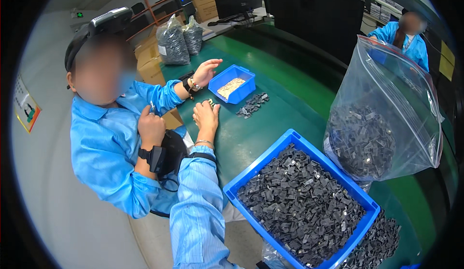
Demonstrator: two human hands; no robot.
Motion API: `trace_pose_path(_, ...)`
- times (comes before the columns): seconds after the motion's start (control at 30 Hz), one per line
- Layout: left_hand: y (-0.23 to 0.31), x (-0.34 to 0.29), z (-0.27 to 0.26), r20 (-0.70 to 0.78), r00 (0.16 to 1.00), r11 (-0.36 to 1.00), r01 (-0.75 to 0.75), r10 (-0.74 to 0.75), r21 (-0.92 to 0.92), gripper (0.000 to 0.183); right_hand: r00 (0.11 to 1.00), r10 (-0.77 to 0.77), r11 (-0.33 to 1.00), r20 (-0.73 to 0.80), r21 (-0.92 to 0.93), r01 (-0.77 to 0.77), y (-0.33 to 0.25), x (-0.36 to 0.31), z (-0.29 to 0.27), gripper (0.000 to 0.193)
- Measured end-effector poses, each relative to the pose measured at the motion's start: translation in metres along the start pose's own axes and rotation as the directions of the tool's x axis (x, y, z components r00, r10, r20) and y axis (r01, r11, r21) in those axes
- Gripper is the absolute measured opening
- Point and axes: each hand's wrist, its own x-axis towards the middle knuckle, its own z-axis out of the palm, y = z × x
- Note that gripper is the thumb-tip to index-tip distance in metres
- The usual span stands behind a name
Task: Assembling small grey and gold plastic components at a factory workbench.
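My left hand (206,118) reaches over the near edge of the green table (285,116), its fingers bent down and drawn together. Small pale yellowish pieces show at the fingertips, too small to name. Beyond it stands a small blue bin (235,94) with a layer of small tan-gold pieces. Right of that bin lies a loose cluster of small dark grey plastic parts (253,105). Nearer me, a large blue tray (291,134) is heaped with similar dark parts (302,201). My right hand is outside the picture.
A co-worker in blue (113,143) sits at left, one hand (207,73) spread beside the small bin. A large clear bag (382,119) of dark parts stands at right, more parts (379,242) beneath. Filled bags (173,44), monitors (316,17) and another person (403,39) are farther off.
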Motion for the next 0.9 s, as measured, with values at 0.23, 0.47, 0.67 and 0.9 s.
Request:
trace_pose_path(0.23, -0.001, 0.007, 0.004, -0.081, 0.990, 0.994, -0.114, 0.113, -0.003, 0.030, 0.999, 0.008, 1.000, 0.044, -0.002, -0.008, 0.009, -0.010, 0.002, 0.025)
trace_pose_path(0.47, 0.005, 0.011, -0.001, -0.226, 0.971, 0.994, -0.095, 0.081, -0.053, 0.031, 0.999, 0.009, 1.000, 0.032, 0.002, -0.009, 0.009, -0.009, 0.002, 0.028)
trace_pose_path(0.67, -0.003, 0.023, 0.001, -0.433, 0.883, 0.909, -0.018, -0.182, -0.417, 0.045, 0.999, 0.021, 1.000, 0.032, 0.002, -0.021, 0.005, -0.008, 0.003, 0.026)
trace_pose_path(0.9, -0.017, 0.029, 0.011, -0.302, 0.821, 0.648, 0.105, -0.484, -0.754, 0.050, 0.999, 0.034, 0.999, 0.038, 0.006, -0.035, 0.001, -0.008, 0.000, 0.023)
